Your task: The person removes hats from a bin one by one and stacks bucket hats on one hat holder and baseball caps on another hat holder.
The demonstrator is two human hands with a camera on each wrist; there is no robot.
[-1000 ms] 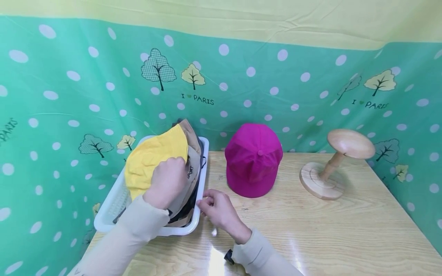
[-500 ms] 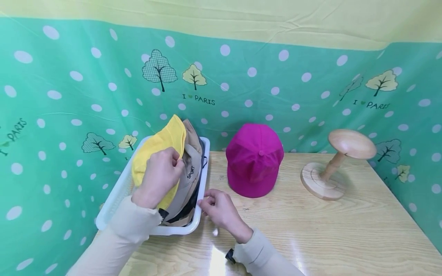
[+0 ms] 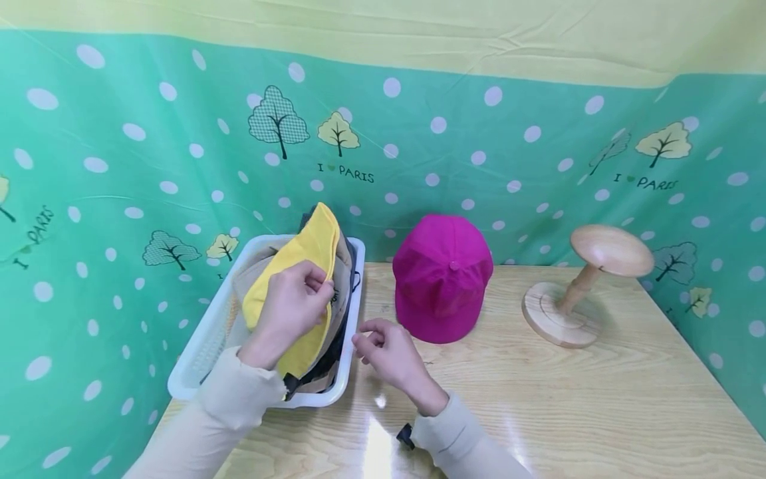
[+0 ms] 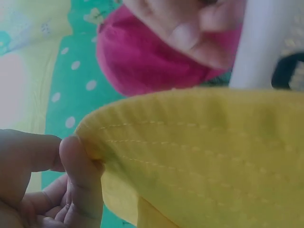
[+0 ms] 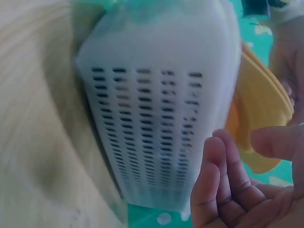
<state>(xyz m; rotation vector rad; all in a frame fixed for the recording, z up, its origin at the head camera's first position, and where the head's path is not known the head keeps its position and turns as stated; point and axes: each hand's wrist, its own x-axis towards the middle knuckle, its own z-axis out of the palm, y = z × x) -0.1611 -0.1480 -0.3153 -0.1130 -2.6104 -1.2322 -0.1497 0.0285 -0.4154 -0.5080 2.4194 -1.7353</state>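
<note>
My left hand (image 3: 294,297) pinches the brim edge of a yellow bucket hat (image 3: 311,243) between thumb and fingers, above a white plastic basket (image 3: 194,356). Stitched rows along the brim of the hat (image 4: 204,137) show close up in the left wrist view. Under it, grey and tan hats (image 3: 344,279) lie in the basket, partly covered. My right hand (image 3: 391,356) hovers by the basket's right rim, its fingers loosely bent with nothing held. In the right wrist view the right hand's fingers (image 5: 230,175) stand near the slotted basket wall (image 5: 156,109).
A magenta cap (image 3: 443,279) sits on the wooden table (image 3: 574,412), right of the basket. Farther right stands a wooden hat stand (image 3: 610,249) with a round base. A green dotted cloth (image 3: 455,140) hangs behind and at both sides.
My left hand has pulled the yellow hat to the right and turned it more edge-on, baring a grey hat on the left. My right hand has shifted slightly right, away from the basket rim.
</note>
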